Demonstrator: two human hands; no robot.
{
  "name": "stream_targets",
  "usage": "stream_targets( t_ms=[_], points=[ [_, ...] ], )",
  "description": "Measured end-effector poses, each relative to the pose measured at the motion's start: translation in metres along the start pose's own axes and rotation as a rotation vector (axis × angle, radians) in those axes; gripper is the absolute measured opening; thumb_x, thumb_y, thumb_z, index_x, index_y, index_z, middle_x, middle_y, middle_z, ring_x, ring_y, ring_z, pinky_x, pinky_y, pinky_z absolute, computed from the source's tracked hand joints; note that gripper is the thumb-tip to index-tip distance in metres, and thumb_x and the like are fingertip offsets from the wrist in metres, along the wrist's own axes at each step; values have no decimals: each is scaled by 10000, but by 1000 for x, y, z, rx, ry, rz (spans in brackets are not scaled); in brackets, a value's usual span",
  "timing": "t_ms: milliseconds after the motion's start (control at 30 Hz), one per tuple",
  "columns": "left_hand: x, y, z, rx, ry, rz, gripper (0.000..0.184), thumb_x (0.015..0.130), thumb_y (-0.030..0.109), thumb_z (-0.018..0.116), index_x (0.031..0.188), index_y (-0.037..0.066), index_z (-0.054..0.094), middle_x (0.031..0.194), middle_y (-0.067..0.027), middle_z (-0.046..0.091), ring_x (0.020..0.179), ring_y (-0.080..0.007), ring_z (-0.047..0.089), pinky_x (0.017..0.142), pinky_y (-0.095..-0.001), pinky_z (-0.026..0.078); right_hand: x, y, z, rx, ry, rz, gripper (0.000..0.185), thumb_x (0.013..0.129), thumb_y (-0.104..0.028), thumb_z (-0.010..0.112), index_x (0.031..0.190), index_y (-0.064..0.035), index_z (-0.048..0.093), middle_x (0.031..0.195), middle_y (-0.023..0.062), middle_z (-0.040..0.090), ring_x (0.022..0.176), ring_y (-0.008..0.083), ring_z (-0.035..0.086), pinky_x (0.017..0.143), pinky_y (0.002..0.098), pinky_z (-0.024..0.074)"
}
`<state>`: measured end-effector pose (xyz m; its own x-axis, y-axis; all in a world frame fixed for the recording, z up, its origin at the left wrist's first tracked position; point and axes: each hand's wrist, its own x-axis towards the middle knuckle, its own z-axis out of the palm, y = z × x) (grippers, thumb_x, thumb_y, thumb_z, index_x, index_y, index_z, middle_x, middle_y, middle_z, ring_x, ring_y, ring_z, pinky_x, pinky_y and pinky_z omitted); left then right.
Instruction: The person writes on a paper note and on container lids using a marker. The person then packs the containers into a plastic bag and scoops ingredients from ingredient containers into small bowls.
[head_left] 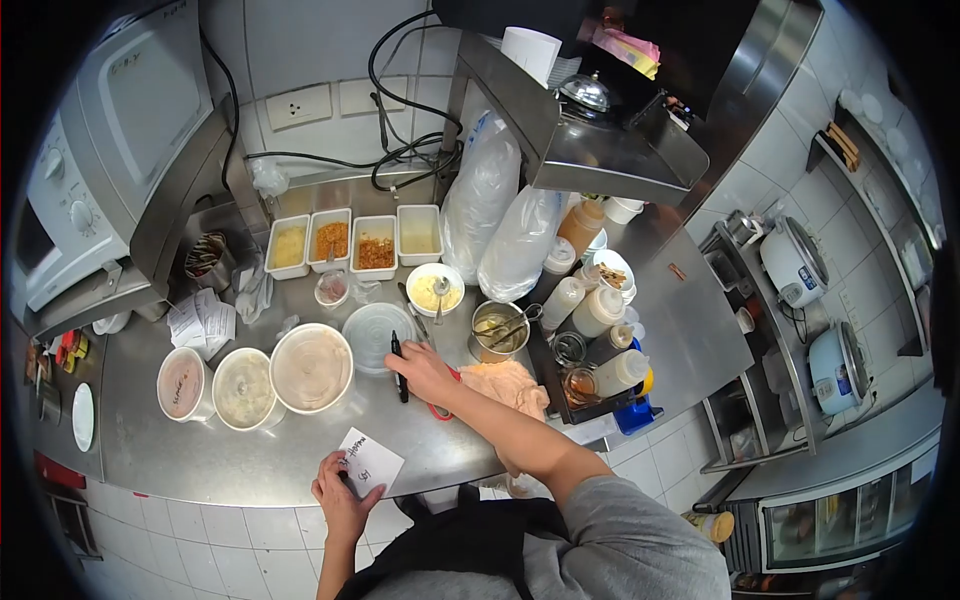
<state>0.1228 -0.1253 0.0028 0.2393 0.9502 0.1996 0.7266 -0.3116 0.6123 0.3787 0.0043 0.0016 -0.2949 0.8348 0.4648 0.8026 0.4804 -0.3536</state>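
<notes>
My left hand (347, 503), near the counter's front edge, grips a white square paper note (377, 463) with black handwriting. Its thumb lies on the lower edge and the fingers are at the left side. A small dark spot by those fingers is too small to name. My right hand (424, 374) reaches across the counter with its fingers closed on a black marker (403, 380). Just beyond the marker lies a round translucent lid (374, 338). Under my right wrist a red-handled item (440, 411) is partly hidden, beside a crumpled peach-coloured cloth (508, 388).
Several round white tubs (312, 370) stand to the left. Behind are rectangular containers (376, 247) of toppings and a bowl with a spoon (436, 290). A metal pot (499, 330) and a black tray of squeeze bottles (598, 312) stand right. A microwave (110, 150) is upper left.
</notes>
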Motion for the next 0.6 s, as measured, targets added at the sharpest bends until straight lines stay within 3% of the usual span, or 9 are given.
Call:
stream_targets(
  t_ms=[233,300,367,433,533,600],
  points=[
    [0,1,0,-8,-5,-11,751,489,168,846,1085,57,404,1237,-110,454,1140,-275,430,898,-398,260,-1,-35,-92,564,169,201,199,726,67,574,825,-57,454,780,108,542,761,308,547,674,348,435],
    [-1,1,0,-9,-18,-29,782,482,163,846,1119,51,406,1237,-104,452,1133,-272,429,894,-393,258,-16,-45,-137,584,185,253,215,774,20,643,799,-62,446,862,85,587,823,213,586,740,292,450],
    [-1,0,2,-3,-23,-23,815,476,159,846,1153,46,405,1237,-100,451,1125,-268,430,891,-388,257,-35,-54,-190,609,251,283,238,769,40,649,799,-67,439,871,73,595,837,178,581,748,293,456],
    [-1,-1,3,3,-18,-11,826,476,156,845,1164,46,402,1235,-99,451,1113,-264,434,894,-387,256,-58,-49,-234,632,390,269,247,795,7,655,832,-73,424,890,75,579,797,152,567,715,283,464],
    [-1,-3,3,10,-29,-16,867,467,152,845,1197,41,390,1239,-91,445,1067,-254,447,907,-396,257,-88,-52,-281,884,494,470,256,814,14,637,822,-91,404,903,71,572,809,118,548,713,260,460],
    [-2,-3,5,21,-34,-24,883,462,152,846,1206,36,385,1240,-90,441,1050,-249,451,915,-403,257,-97,-52,-282,751,461,419,260,812,9,641,822,-94,402,891,66,575,805,120,552,714,265,458]
  ],
)
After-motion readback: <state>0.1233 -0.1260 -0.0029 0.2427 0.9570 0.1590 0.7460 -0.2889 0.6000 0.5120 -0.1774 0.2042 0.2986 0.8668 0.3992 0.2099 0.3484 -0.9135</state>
